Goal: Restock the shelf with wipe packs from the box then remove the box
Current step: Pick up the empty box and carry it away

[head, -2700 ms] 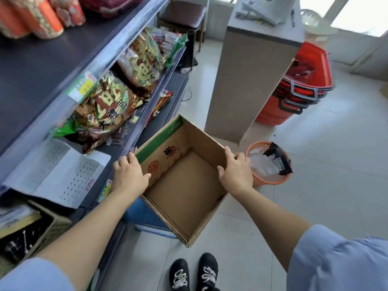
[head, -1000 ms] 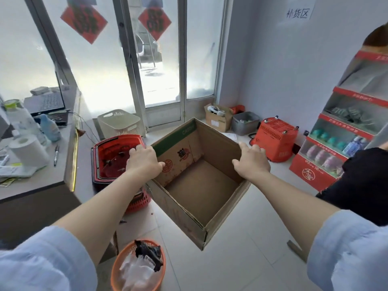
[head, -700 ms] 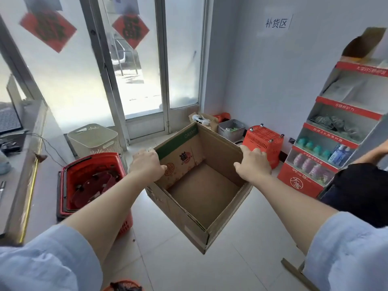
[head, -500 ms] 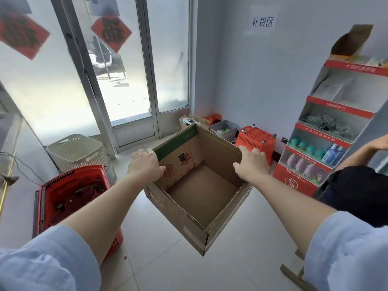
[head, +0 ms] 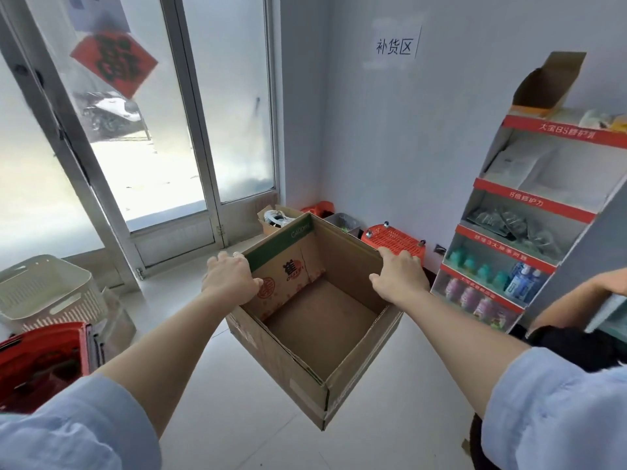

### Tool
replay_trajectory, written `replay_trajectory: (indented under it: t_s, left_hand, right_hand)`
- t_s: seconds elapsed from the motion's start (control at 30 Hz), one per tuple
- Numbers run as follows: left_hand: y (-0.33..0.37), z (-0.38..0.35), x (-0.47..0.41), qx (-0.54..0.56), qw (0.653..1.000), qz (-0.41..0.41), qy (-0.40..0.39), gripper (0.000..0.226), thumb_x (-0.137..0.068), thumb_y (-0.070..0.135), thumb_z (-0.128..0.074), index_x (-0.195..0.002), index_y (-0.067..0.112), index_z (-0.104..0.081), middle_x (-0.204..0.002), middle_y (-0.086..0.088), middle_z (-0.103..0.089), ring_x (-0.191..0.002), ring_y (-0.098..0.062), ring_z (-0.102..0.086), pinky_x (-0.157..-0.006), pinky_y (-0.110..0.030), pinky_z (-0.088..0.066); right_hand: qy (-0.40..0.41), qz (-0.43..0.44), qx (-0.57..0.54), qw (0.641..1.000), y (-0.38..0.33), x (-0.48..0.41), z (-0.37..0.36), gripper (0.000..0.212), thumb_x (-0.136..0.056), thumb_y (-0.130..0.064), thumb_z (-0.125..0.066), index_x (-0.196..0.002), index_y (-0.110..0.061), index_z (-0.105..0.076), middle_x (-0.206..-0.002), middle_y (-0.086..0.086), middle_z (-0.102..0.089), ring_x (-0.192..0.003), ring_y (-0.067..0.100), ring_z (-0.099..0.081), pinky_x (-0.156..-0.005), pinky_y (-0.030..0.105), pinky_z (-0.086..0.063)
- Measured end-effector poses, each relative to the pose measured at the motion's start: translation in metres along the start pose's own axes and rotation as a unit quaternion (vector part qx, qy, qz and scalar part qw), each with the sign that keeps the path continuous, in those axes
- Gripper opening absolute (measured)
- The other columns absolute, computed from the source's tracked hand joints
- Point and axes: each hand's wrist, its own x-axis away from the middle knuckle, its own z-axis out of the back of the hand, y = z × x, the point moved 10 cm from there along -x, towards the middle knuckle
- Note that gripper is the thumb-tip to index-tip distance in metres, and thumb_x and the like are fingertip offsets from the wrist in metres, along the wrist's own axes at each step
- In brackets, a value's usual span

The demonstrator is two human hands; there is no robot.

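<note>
Presently: one cardboard box [head: 315, 334], empty, held aloft left of the display rack [head: 529, 205]. Left hand [head: 230, 278] and right hand [head: 400, 276] each clasp an opposite rim, fingers curled over. Restocking apparently complete, by the bare interior; removal underway; setting the box down outstanding.

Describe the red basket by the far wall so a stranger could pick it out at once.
Find the white wall with the paper sign. At its foot, left of the display stand, sits the red basket. Unlike the grey bin beside it, it is bright red and perforated.
</note>
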Motion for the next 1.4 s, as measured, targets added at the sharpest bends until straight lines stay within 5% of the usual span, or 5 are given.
replay_trajectory:
  t_s: [1.4]
  left_hand:
    - [0.443, -0.129, -0.558, 0.013, 0.995, -0.088, -0.045, 0.055, -0.087, 0.044, -0.063, -0.129, 0.012, -0.049, -0.121, -0.011, -0.05, -0.115, -0.029, -0.045, -0.096, -0.042, -0.046]
  right_hand:
    - [-0.012, -0.105, -0.01, 0.994, 0.241, -0.624, -0.004, 0.055, -0.093, -0.035, -0.053, -0.144, -0.025, -0.033, -0.133, 0.012, -0.045, -0.124, 0.03, -0.038, -0.087, 0.038, -0.047]
